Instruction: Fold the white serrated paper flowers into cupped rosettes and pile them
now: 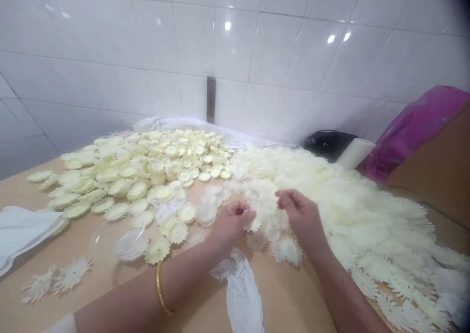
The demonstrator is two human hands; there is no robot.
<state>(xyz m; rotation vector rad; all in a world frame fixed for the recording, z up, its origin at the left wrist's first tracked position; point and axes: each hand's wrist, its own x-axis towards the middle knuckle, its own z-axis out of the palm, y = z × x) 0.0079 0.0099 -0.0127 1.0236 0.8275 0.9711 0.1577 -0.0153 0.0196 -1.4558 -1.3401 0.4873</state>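
My left hand (230, 221), with a gold bangle on the wrist, is closed in a pinch on a pale flower-shaped cutout (254, 223) with a notched edge. To the right, my right hand (301, 219) has thumb and fingertips pressed together. Whatever may be between those fingertips is too small to make out. Right beside it spreads a big pile of thin, pale petal cutouts (345, 210). Beyond my left hand lies a heap of thicker, stacked yellowish flowers (147, 169). A few single flowers (178, 232) rest flat near my left wrist.
A clear plastic bowl (128, 245) sits left of my forearm. Crumpled white cloth (242, 294) lies in front, white sheets (22, 235) at the left edge. At back right are a black bag (326, 143), a white roll (355, 153) and a magenta bag (414, 127) by a cardboard box (436, 152).
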